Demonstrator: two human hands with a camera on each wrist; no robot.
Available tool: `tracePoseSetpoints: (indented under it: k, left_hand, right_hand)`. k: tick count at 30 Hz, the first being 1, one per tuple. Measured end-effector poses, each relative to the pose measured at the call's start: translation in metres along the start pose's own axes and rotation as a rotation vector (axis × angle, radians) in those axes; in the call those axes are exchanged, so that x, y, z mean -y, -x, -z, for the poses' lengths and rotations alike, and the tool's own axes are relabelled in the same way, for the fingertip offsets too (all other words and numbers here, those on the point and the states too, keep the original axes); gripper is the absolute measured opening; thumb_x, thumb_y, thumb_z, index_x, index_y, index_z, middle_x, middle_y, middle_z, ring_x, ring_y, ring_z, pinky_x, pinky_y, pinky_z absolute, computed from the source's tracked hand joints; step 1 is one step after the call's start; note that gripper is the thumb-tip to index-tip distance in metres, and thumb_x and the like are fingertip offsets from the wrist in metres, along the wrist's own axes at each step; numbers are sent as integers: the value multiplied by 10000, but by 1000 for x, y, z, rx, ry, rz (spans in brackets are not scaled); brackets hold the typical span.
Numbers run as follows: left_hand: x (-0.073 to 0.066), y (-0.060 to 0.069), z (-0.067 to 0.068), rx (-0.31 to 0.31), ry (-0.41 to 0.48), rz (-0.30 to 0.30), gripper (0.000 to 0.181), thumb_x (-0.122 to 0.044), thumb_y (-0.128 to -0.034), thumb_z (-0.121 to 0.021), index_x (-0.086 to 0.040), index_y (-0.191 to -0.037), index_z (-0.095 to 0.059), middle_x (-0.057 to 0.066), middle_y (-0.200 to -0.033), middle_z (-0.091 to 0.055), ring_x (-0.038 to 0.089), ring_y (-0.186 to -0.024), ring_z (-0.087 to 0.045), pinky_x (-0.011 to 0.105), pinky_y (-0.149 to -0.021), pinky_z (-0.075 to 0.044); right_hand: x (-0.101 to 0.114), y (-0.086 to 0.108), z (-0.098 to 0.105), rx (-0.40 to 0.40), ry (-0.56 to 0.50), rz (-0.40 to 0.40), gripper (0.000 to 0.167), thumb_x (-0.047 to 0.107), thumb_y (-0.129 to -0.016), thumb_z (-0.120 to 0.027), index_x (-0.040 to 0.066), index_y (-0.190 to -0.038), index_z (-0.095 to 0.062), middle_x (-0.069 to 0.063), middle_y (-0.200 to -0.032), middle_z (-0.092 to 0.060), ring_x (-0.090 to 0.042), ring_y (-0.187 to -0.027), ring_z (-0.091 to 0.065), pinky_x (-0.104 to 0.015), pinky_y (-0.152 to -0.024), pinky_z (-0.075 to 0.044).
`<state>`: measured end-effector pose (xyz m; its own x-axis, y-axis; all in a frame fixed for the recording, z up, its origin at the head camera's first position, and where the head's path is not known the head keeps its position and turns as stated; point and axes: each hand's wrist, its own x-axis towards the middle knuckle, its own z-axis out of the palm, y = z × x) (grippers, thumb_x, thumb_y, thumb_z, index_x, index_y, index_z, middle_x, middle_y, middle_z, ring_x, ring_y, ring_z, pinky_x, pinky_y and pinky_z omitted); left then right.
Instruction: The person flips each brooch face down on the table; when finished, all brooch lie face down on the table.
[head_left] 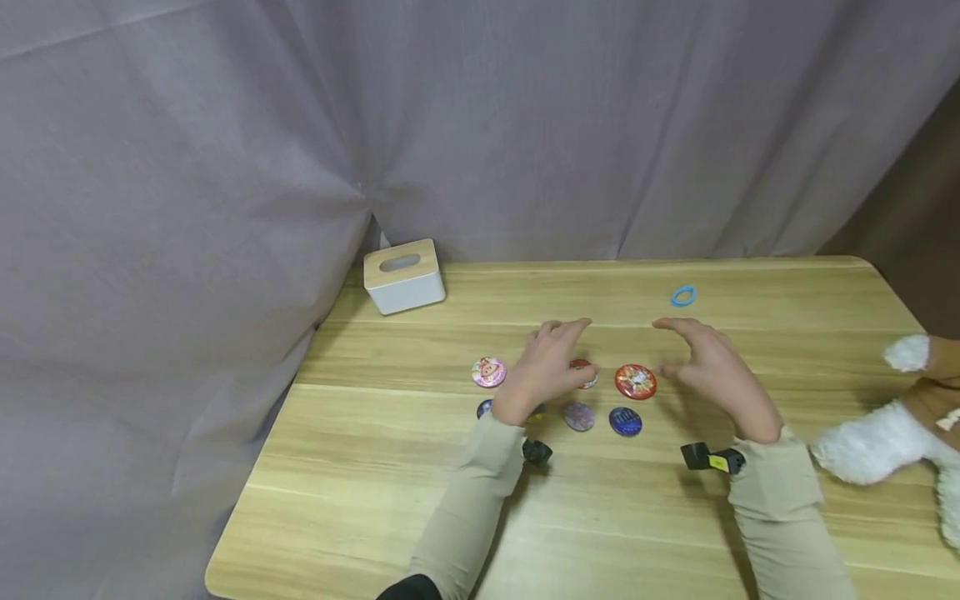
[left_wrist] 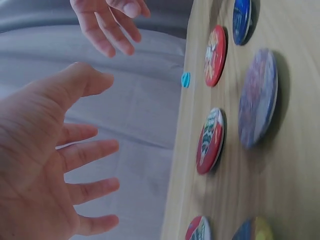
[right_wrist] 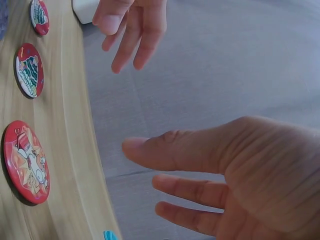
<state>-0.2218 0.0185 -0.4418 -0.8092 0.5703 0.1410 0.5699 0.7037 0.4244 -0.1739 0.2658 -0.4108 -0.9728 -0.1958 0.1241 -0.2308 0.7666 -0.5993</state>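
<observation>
"Head view: hands?"

"Left hand (head_left: 543, 367): one, released, fingers extended, thumb apart. Right hand (head_left: 716, 373): one, likewise released, facing the left. Both raised over the wooden table (head_left: 337, 492)."

"Badges?"

"Round, lying flat. Large red badge (head_left: 636, 382): between the hands, near the right thumb. Blue badge (head_left: 626, 422): nearer the person. Purple badge (head_left: 579, 416): just left of the blue. Pink badge (head_left: 489, 372): left of the left hand. Dark blue badge (head_left: 484, 408): partly hidden by the left arm."

"Surroundings?"

"Tissue box (head_left: 408, 292), white with wood-toned top, rear left. Blue ring (head_left: 683, 296), rear right. Plush toy (head_left: 873, 446), white and brown, right edge. Grey curtain (head_left: 525, 125), behind."

"Left wrist view?"

"Left hand: thumb and fingers spread, apart from every badge. Right hand: fingers at the top. Red-and-white badge (left_wrist: 210, 141): beside the purple badge. Blue-and-yellow badge (left_wrist: 252, 231): cut by the lower edge."

"Right wrist view?"

"Right hand: thumb extended, two fingers showing below it, apart from the large red badge. Red-and-white badge: tree print. Second tree badge (right_wrist: 40, 17): farther along. Left hand: fingers loose, at the top."
</observation>
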Motion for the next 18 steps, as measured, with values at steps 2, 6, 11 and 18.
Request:
tracePoseSetpoints:
  k: [2,6,11,18]
  left_hand:
    - [-2,-2,-2,7,0,4,743,-385,-914,-708,-156,-1548,-395,20,-1533,-477,324,-1416,-387,543,-1140,-286]
    - [-4,-5,-6,13,-7,-5,724,-395,-904,-721,-175,-1529,-430,1,-1514,-499,338,-1399,-406,556,-1118,-309]
    - [-9,-10,-13,51,8,-8,718,-360,-886,-750,-175,-1515,-456,-17,-1502,-513,302,-1378,-429,532,-1113,-325]
    - [-16,-16,-21,79,4,8,720,-323,-860,-792,-195,-1496,-479,-46,-1482,-529,246,-1320,-466,464,-1093,-352]
  right_hand:
    - [0,-2,0,2,2,1,695,11,-783,-788,-76,-1404,-487,-359,-1431,-446,-578,-1304,-383,-711,-1054,-227]
    - [1,-5,-3,10,0,-3,709,-4,-763,-786,-87,-1401,-486,-357,-1433,-446,-574,-1307,-382,-708,-1061,-224]
    - [0,-6,-6,48,-24,-29,705,-15,-764,-766,-98,-1402,-479,-347,-1446,-439,-571,-1315,-369,-711,-1064,-219]
    - [-10,-8,-13,62,-25,-22,644,-45,-763,-754,-121,-1355,-512,-351,-1367,-510,-567,-1252,-428,-702,-1029,-286]
